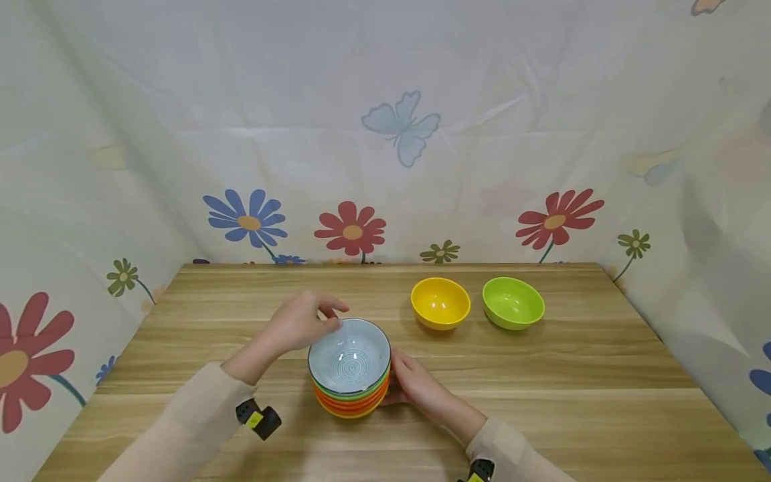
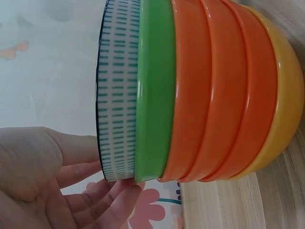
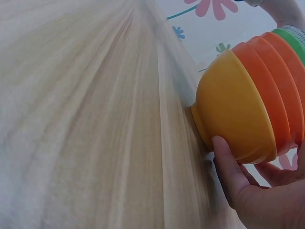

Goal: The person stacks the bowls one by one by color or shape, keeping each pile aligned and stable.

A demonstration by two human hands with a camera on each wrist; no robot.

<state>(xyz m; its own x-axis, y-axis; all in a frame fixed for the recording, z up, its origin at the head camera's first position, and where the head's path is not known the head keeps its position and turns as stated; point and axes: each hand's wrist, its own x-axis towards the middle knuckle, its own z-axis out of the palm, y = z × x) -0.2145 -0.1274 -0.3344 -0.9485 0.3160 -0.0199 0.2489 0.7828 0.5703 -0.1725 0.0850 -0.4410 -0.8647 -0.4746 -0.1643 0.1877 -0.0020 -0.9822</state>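
A stack of bowls [image 1: 351,398] stands on the wooden table, a yellow bowl [image 3: 233,109] lowest, orange bowls [image 2: 214,95] over it, then a green bowl [image 2: 155,95]. Topmost sits a pale blue patterned bowl [image 1: 351,358] with a dark rim. My left hand [image 1: 304,321] pinches this top bowl's far-left rim; in the left wrist view, its thumb goes behind the rim and its fingertips touch the outside near the green bowl. Cupped around the stack's right side is my right hand [image 1: 424,388], one fingertip against the yellow bowl near its foot; some fingers are hidden behind the bowls.
Behind the stack, to the right, another yellow bowl [image 1: 440,304] and a lime-green bowl [image 1: 513,303] stand side by side, upright. A flower-printed cloth [image 1: 289,154] hangs along the back and sides of the wooden table [image 1: 572,402].
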